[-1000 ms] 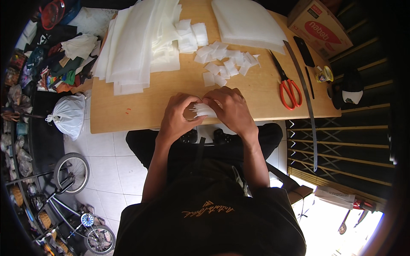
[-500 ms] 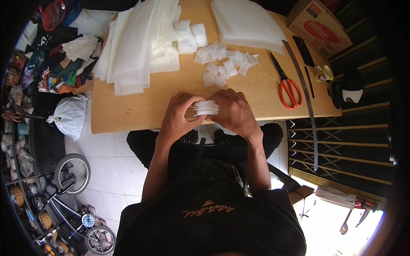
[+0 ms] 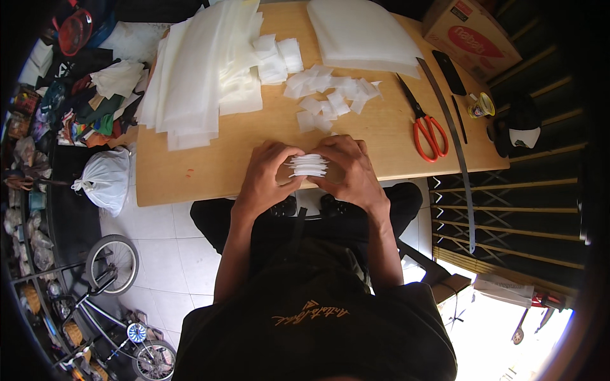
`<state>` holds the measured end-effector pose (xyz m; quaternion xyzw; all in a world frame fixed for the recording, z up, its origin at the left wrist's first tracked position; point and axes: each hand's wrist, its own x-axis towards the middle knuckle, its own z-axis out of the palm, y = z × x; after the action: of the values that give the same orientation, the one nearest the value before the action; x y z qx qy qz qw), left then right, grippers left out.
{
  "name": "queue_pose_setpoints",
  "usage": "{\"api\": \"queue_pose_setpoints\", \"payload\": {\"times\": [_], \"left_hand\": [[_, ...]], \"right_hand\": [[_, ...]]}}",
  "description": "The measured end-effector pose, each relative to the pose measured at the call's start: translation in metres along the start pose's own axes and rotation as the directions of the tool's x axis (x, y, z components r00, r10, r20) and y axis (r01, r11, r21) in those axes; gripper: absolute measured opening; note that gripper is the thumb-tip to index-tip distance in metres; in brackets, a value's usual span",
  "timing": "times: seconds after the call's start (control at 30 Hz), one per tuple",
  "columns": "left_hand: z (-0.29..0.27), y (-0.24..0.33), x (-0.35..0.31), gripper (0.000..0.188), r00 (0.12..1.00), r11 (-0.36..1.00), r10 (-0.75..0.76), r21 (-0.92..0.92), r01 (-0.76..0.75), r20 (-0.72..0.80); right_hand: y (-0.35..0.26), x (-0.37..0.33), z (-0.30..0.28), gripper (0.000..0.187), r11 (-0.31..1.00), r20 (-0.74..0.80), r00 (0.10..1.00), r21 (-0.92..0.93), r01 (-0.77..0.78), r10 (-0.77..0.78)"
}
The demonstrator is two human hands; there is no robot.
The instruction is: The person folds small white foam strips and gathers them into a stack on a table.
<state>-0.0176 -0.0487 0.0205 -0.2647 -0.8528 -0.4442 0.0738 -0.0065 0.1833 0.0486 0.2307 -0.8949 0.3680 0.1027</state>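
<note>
Between my two hands, at the table's near edge, is a stack of small white sheet pieces (image 3: 309,166), seen edge-on with slightly uneven layers. My left hand (image 3: 268,171) is closed on its left side, thumb and fingers curved round it. From the right, my right hand (image 3: 348,164) grips the same stack with thumb and fingertips. Just beyond my hands lie loose white square pieces (image 3: 340,101), scattered and overlapping. Farther back, neater piles of small white squares (image 3: 273,66) rest beside long white translucent strips (image 3: 197,82).
A thick pile of white sheets (image 3: 362,35) lies at the table's back. To the right are orange-handled scissors (image 3: 429,136), a long metal ruler (image 3: 454,136), a black phone-like slab (image 3: 449,72), a small yellow cup (image 3: 483,106), a cap (image 3: 524,127) and a cardboard box (image 3: 470,41).
My right hand has turned slightly, its fingers now more arched over the stack. More of the stack's layered edges shows. The whole view has shifted a little.
</note>
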Motion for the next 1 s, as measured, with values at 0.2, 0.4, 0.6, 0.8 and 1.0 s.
{"api": "queue_pose_setpoints", "payload": {"times": [0.2,0.4,0.6,0.8,1.0], "left_hand": [[0.000,0.002,0.000,0.044,1.000,0.999,-0.024,0.047,0.023,0.001],[0.000,0.005,0.000,0.045,0.999,0.998,-0.023,0.062,0.024,-0.028],[-0.001,0.001,-0.003,0.046,0.999,0.999,-0.024,0.024,0.025,-0.038],[0.000,0.002,0.000,0.045,0.999,1.000,-0.018,0.025,0.019,-0.031],[0.001,0.000,-0.003,0.044,0.999,1.000,-0.008,0.008,0.008,-0.050]], "right_hand": [[0.025,0.000,-0.010,0.039,0.983,-0.182,0.975,-0.106,-0.148,0.127],[0.022,-0.001,0.003,0.037,0.911,-0.334,0.916,-0.264,-0.318,0.223],[0.023,0.000,-0.004,0.028,0.918,-0.217,0.907,-0.084,-0.387,0.362],[0.003,0.021,0.007,0.016,0.957,-0.198,0.947,0.193,-0.214,0.252],[-0.008,0.026,0.019,0.016,0.971,-0.037,0.991,0.212,-0.115,0.125]]}}
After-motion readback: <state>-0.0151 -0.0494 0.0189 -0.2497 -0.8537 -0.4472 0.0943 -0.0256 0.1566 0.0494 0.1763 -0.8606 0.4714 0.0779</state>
